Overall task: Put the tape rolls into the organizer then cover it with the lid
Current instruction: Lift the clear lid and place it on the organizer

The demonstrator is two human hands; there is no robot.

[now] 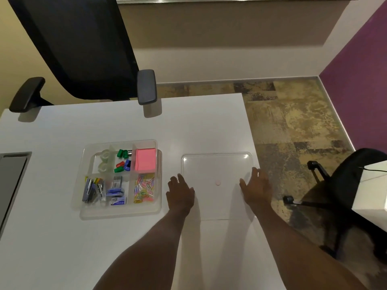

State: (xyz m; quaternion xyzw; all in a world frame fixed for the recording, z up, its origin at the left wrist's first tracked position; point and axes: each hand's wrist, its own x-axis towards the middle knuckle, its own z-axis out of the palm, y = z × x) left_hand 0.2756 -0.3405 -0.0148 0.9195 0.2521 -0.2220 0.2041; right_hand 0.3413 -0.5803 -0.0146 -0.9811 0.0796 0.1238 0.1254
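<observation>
We see two clear tape rolls (103, 161) already in the organizer's (120, 210) upper-left compartment; our open left hand (180, 193) and right hand (256, 186) flank the lid (215, 164), gripping nothing yet.

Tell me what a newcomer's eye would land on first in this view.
The clear organizer left of centre on the white desk draws the eye first, with pink sticky notes at its far right, coloured paper clips below them, and two tape rolls at its far left. Next come the left hand and right hand, spread at either side of the clear lid lying flat to the organizer's right.
</observation>
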